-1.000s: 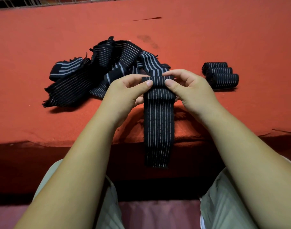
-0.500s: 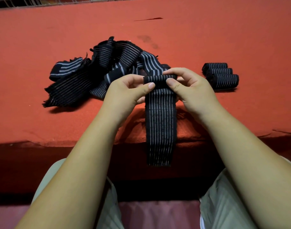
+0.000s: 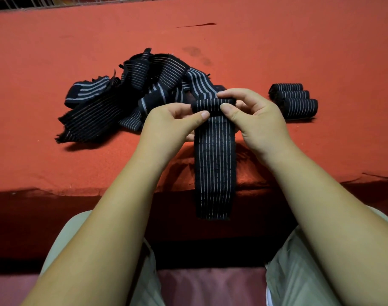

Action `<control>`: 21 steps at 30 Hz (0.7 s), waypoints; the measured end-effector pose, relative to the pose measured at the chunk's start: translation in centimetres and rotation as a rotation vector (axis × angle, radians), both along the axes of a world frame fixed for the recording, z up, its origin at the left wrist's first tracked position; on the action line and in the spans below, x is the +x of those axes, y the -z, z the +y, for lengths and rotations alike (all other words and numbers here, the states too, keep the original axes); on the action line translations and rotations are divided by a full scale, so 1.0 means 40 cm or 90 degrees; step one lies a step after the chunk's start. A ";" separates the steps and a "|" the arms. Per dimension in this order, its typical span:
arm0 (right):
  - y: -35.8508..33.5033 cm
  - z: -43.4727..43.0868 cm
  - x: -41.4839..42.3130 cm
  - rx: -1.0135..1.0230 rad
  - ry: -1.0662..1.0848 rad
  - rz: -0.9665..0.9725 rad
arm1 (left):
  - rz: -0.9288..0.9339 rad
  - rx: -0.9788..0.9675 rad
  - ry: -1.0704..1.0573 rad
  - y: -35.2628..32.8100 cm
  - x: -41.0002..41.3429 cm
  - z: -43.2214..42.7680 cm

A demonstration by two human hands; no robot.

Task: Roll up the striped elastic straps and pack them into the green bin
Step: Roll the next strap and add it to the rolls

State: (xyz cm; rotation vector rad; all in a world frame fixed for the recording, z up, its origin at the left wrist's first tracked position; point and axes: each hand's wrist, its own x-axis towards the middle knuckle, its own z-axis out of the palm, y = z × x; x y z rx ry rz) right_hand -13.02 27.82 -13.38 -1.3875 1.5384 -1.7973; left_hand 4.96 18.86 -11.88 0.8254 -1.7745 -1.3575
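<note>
Where your hands meet: left hand (image 3: 173,125) and right hand (image 3: 258,122) both pinch the rolled top of the strap (image 3: 214,168).
Strap tail: hangs past the surface (image 3: 321,54) edge.
Rolled straps (image 3: 295,104): three, to your right.

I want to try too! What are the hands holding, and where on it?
A strap. The left hand and right hand pinch its rolled top end, one at each side; the rest hangs loose.

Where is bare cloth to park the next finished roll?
Free: red cloth right of and behind the three finished rolls; the wide stretch left of the loose strap pile. Crowded: centre, where left hand and right hand pinch the strap between pile and rolls.
</note>
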 end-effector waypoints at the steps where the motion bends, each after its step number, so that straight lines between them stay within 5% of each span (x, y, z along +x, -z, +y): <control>1: 0.001 -0.002 0.002 -0.006 0.009 0.003 | -0.012 -0.006 0.000 0.003 -0.002 0.002; 21: -0.005 0.007 -0.023 0.035 -0.072 -0.126 | 0.066 0.088 0.078 -0.003 0.009 -0.017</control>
